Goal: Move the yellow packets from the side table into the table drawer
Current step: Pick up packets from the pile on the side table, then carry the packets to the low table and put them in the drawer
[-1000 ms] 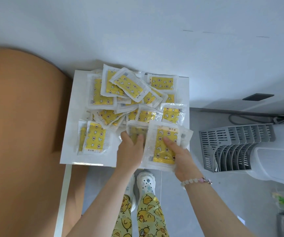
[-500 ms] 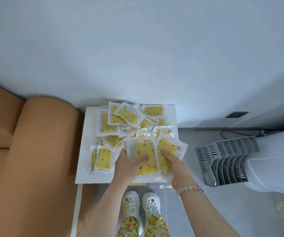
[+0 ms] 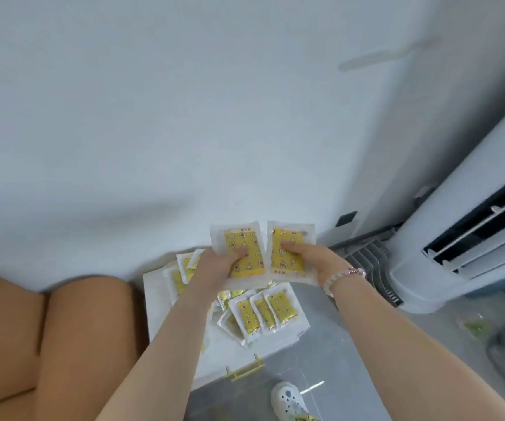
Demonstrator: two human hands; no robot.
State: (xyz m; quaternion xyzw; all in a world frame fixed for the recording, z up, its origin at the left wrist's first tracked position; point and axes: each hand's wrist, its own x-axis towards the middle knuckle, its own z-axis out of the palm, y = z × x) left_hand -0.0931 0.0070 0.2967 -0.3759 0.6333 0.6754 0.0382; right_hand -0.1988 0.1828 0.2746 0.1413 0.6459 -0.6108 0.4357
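My left hand [image 3: 218,267] and right hand [image 3: 318,262] each pinch yellow packets [image 3: 243,253], thumbs curled over their faces, raised above the side table [image 3: 154,302]; advisable: keep pinches firm, free one hand for the drawer handle [image 3: 245,370] below my wrists.

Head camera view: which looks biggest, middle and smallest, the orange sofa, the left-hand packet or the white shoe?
1. orange sofa
2. left-hand packet, though it is nearer the camera, so unsure
3. white shoe, partly cut off at the edge
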